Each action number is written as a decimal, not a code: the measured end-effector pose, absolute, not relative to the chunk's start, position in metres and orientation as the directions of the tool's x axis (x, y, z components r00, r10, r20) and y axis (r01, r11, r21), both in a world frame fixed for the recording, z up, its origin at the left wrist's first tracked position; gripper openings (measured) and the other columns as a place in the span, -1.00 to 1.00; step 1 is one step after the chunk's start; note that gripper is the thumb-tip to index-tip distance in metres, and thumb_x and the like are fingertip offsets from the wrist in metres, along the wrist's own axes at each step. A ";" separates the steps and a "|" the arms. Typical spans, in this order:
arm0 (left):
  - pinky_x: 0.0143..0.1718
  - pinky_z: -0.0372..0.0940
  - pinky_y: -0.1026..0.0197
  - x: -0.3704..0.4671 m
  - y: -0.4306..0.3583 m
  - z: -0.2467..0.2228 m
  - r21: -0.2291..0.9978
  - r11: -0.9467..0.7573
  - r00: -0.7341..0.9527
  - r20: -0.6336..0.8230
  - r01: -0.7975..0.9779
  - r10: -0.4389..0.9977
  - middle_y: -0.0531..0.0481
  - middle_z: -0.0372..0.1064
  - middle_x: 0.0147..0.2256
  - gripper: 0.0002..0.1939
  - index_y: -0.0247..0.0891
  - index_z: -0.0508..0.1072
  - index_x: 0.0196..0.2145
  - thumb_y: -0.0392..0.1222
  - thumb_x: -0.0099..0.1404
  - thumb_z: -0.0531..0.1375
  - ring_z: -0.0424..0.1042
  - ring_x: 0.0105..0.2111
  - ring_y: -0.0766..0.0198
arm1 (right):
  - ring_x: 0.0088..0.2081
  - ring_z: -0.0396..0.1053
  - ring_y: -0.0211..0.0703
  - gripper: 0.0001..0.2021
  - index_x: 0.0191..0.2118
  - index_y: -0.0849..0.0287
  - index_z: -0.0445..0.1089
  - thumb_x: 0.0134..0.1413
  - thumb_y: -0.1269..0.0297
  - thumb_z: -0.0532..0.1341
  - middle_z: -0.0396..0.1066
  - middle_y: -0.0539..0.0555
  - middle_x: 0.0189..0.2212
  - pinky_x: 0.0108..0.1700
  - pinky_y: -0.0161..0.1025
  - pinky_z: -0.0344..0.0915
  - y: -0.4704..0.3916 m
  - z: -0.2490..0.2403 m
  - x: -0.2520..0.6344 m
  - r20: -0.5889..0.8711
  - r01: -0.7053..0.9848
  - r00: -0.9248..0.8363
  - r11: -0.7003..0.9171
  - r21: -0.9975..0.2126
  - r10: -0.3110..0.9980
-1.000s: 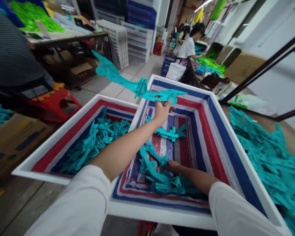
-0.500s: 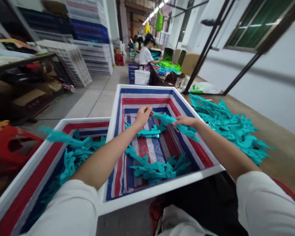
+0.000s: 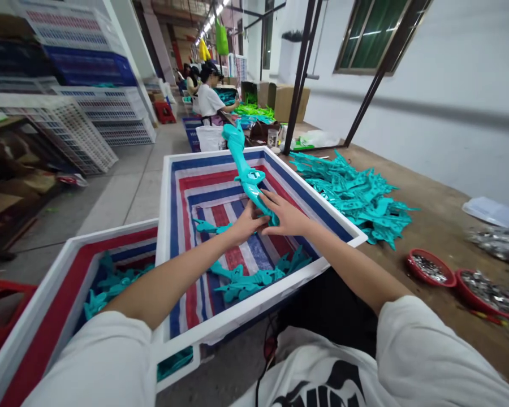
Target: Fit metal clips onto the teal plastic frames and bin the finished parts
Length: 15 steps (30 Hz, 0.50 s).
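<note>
Above the striped lining of the near crate [image 3: 166,198], a long, curved turquoise plastic part [image 3: 240,155] points up and away from me. My left hand [image 3: 246,225] pinches its lower end. From the other side my right hand [image 3: 283,215] grips the same end, its fingers lying along the part and its thumb close to my left fingers. Part of that end is hidden by the hands. On the crate's bottom lie several similar turquoise parts [image 3: 248,282], some in a heap at the near side.
A lower striped crate [image 3: 59,282] with turquoise parts stands at the left. On the right-hand table are a turquoise pile [image 3: 352,195] and two red bowls [image 3: 431,268] of small shiny pieces. Stacked crates [image 3: 114,113] stand far left; a seated co-worker [image 3: 210,99] is ahead.
The turquoise part has swung from lying crosswise between my hands to pointing up and away. My hands have come together at its lower end. The view has turned right, bringing the red bowls in.
</note>
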<state>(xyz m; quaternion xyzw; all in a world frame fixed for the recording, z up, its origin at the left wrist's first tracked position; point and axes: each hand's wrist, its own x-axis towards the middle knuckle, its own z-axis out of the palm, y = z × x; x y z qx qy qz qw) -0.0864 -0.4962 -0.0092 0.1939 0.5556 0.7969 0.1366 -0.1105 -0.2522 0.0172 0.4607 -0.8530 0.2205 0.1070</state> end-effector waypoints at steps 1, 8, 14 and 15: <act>0.17 0.80 -0.18 -0.084 -0.493 -0.010 0.938 -0.347 -0.891 0.164 0.008 0.423 -0.12 0.71 0.20 0.55 0.13 0.18 0.82 0.14 0.13 0.91 0.79 0.14 -0.15 | 0.91 0.00 0.61 0.32 1.02 0.08 -0.03 0.60 -0.48 0.58 -0.09 0.49 0.94 0.88 0.66 0.12 -0.246 0.012 -0.104 0.392 -0.839 -0.544 0.464 -0.285 -0.742; 0.08 0.75 0.01 -0.065 -0.478 -0.011 0.929 -0.369 -0.893 0.168 0.002 0.417 -0.11 0.69 0.23 0.58 0.17 0.22 0.78 0.18 0.01 0.92 0.75 0.10 -0.05 | 0.93 -0.02 0.50 0.05 1.00 0.08 0.10 0.73 -0.10 0.51 -0.01 0.41 0.93 0.90 0.50 0.17 -0.249 -0.004 -0.070 0.411 -0.720 -0.687 0.486 -0.495 -0.598; -0.14 0.70 0.12 -0.069 -0.491 -0.001 0.955 -0.291 -0.888 0.080 -0.062 0.452 -0.05 0.71 0.14 0.47 0.13 0.28 0.70 0.06 0.03 0.92 0.72 -0.09 0.06 | 0.70 0.47 0.51 -0.10 0.75 0.03 0.56 0.55 -0.36 0.53 0.65 0.26 0.57 0.72 0.40 0.53 -0.224 0.023 -0.079 0.385 -0.465 -0.860 0.199 -0.863 -0.336; -0.11 0.72 0.08 -0.073 -0.493 0.000 0.955 -0.289 -0.892 0.076 -0.063 0.445 -0.04 0.71 0.14 0.47 0.14 0.28 0.69 0.04 0.00 0.92 0.73 -0.09 0.05 | 0.64 0.55 0.48 -0.10 0.73 0.01 0.55 0.55 -0.40 0.51 0.70 0.23 0.50 0.61 0.36 0.66 -0.212 0.031 -0.084 0.383 -0.413 -0.901 0.131 -0.901 -0.201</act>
